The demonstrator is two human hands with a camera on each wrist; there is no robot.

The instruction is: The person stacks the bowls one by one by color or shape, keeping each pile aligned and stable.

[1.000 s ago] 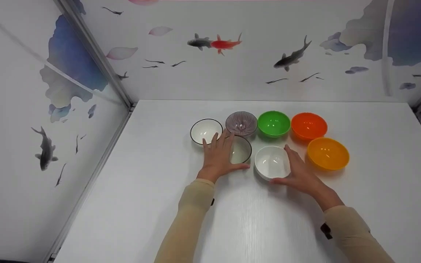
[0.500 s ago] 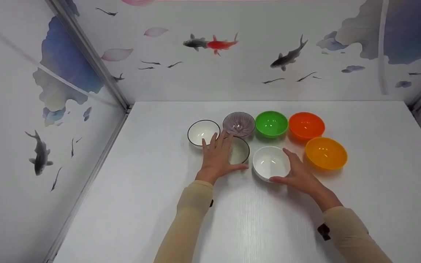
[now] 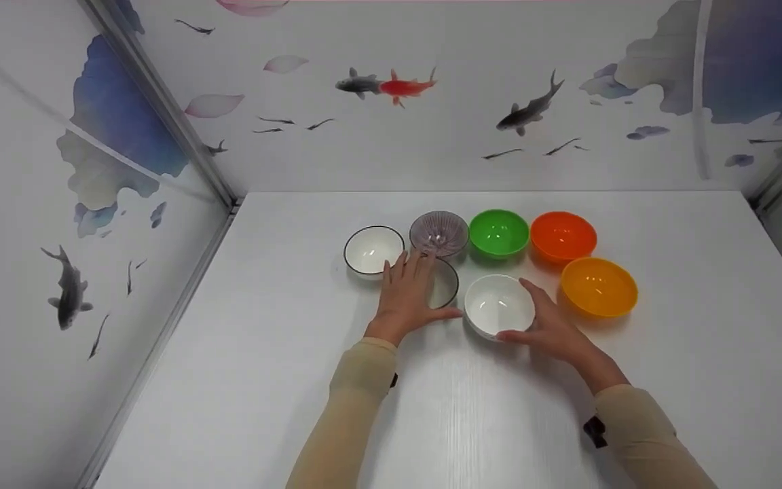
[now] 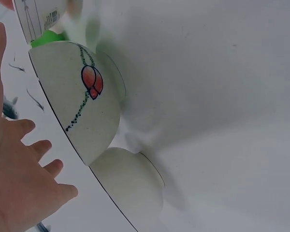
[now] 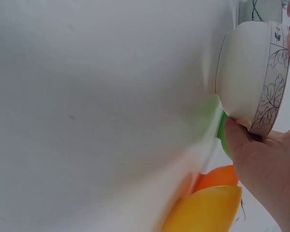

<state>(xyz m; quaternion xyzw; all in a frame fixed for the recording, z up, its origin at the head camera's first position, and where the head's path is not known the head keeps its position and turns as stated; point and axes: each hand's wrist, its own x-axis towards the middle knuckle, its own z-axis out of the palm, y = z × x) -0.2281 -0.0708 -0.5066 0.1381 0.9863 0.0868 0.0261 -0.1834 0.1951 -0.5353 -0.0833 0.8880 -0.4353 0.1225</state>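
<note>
The leaf-banded white bowl (image 3: 497,304) sits upright on the bench (image 3: 241,380), just right of the red-motif bowl (image 4: 77,101); held from one side, it could slide and knock that neighbour. The right hand (image 3: 548,327) grips its right edge, thumb nearest; the left hand (image 3: 404,295), fingers spread, holds nothing above the red-motif bowl.

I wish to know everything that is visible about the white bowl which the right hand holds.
The white bowl is round, with a plain, glossy inside; it looks ceramic. In the right wrist view, a band of outlined leaves runs outside below its rim. It sits upright, apparently on the table, between the nearer dark-rimmed bowl and the yellow bowl. The right hand grips its side, thumb at its near edge. Its underside is hidden.
</note>
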